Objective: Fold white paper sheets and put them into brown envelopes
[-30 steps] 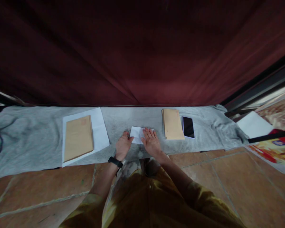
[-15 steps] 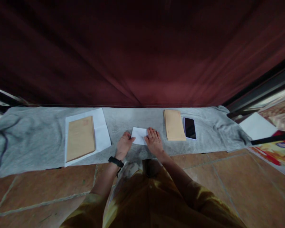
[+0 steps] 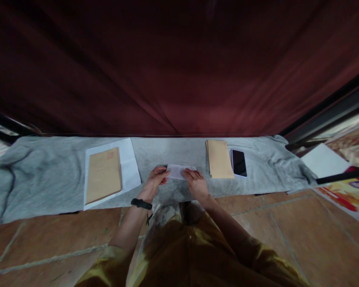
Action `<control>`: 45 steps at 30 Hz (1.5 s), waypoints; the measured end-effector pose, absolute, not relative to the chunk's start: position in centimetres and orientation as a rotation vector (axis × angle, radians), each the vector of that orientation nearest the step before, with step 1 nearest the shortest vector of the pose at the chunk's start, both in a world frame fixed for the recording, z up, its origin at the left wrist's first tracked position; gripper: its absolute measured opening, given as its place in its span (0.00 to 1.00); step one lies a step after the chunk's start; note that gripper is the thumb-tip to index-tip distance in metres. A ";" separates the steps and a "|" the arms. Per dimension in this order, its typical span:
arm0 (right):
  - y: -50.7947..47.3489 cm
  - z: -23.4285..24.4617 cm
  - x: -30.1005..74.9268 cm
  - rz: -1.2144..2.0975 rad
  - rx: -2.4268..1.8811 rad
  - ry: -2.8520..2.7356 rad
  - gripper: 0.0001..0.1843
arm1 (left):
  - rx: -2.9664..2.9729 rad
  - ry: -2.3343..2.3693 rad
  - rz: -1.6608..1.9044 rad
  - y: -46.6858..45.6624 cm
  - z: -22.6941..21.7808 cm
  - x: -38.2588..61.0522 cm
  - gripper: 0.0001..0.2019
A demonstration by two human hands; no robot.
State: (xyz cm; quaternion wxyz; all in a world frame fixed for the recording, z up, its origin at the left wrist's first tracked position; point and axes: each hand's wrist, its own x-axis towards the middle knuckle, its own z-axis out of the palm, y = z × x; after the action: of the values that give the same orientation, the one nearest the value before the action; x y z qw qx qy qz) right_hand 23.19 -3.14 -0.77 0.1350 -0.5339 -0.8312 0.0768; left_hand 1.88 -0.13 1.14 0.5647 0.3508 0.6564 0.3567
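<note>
A small folded sheet of white paper [image 3: 176,172] is between my hands above the middle of the grey cloth. My left hand [image 3: 156,177], with a black band at the wrist, pinches its left end between thumb and curled fingers. At the other end, my right hand [image 3: 195,182] has its thumb on the near face and its fingers bent over the right part, hiding some of it. To the left lies a stack of brown envelopes [image 3: 104,175] on larger white sheets [image 3: 129,165]. On the right is a smaller stack of brown envelopes [image 3: 220,159].
A phone [image 3: 239,162] with a dark screen lies beside the right envelopes. The grey cloth [image 3: 173,147] covers a long narrow surface before a dark red curtain [image 3: 179,79]. At far right are a white sheet [image 3: 324,160] and a colourful printed package [image 3: 350,195].
The paper has been picked up off the cloth and tilted, showing a narrower, wider strip. My right hand went from lying flat on it to bent fingers gripping; my left fingers curled beneath.
</note>
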 end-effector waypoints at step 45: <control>6.2 -1.8 25.7 0.812 -1.506 -2.467 0.17 | 1.147 2.845 0.418 -7.5 2.1 -18.5 0.47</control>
State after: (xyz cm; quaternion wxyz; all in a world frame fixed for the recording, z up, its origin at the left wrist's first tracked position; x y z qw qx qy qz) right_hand 25.71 6.17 -1.83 0.0698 -0.5004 -0.8197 0.2699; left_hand -18.50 -7.47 2.13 0.0226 0.3703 0.9188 0.1351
